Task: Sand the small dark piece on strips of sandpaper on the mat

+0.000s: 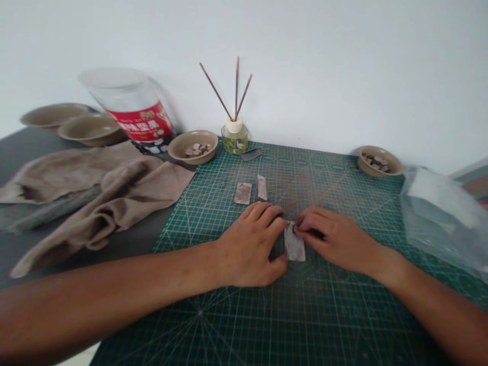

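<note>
A small worn grey rectangular piece, perhaps sandpaper [295,247], lies flat on the green cutting mat [244,325]. My left hand [253,244] rests on the mat with its fingers apart; the index fingertip and thumb tip are at the left edge of that piece. From the other side, my right hand [335,239] has its fingertips pinched together over the upper part of the piece. Whatever is in this pinch is too small and hidden to name. Two similar worn pieces, one flat and wide [243,193] and one narrow [262,187], lie just beyond my left hand.
Bowls with small round pieces stand at back centre-left [193,147] and back right [379,161]. Between them are a reed diffuser [235,137] and a dark grey scrap [251,154]. Leftward are a brown cloth [125,188], a red-labelled jar [133,112] and more bowls; a plastic bag [442,213] lies right.
</note>
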`<state>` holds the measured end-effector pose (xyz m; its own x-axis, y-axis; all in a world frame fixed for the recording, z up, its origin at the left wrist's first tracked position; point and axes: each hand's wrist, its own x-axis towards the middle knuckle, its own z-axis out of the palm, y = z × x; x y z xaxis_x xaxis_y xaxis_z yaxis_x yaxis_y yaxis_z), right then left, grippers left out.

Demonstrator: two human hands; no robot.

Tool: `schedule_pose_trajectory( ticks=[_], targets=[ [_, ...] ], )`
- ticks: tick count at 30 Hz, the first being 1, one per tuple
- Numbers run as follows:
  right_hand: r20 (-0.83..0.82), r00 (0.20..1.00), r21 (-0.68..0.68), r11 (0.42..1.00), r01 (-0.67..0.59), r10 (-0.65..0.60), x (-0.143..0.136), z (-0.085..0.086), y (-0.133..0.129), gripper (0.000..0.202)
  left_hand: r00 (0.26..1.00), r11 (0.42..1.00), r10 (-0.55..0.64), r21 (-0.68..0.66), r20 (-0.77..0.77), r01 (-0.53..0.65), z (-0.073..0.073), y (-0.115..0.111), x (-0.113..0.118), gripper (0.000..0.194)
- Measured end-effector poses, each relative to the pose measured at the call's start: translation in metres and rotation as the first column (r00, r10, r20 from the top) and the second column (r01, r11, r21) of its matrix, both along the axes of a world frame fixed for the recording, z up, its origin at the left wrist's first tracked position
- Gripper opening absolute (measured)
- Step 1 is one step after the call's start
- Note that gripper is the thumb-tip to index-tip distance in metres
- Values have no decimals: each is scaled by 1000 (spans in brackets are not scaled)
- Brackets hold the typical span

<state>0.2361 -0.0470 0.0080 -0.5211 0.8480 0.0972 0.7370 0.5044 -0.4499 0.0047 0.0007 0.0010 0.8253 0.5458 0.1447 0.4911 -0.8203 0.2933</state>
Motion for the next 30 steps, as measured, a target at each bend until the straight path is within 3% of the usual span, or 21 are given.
schedule_pose_trajectory(
  ticks=[3,5,9,11,14,19,24,28,30],
  targets=[
    [-9,994,-120,987,-106,106,-1,0,-2,8,1000,1000,-9,-1,-9,9,0,0,0,51],
    [-9,988,-120,981,-152,152,-2,-1,-2,9,1000,1000,-19,-1,-15,19,0,0,0,52],
    [10,999,3,999,35,-35,0,-2,3,7,1000,1000,-9,2,-12,9,-1,0,0,51],
    [6,1000,-42,999,21,-21,2,-1,5,6,1000,1000,-4,-2,-13,4,-1,0,0,51],
    [-13,993,-108,987,-115,115,-1,-2,4,7,1000,1000,-11,-9,-13,11,-1,0,0,51],
    [18,999,2,999,41,-41,-1,0,8,7,1000,1000,0,-2,-7,0,0,0,0,50],
    [-8,988,-163,974,-155,156,4,3,6,7,1000,1000,-17,-7,-11,17,1,0,0,51],
    [14,1000,4,1000,-8,8,3,-2,12,8,1000,1000,-9,-8,-1,9,1,0,0,50],
    [18,1000,-4,1000,22,-22,7,-1,14,8,1000,1000,5,-12,0,-5,0,0,0,53]
  ],
)
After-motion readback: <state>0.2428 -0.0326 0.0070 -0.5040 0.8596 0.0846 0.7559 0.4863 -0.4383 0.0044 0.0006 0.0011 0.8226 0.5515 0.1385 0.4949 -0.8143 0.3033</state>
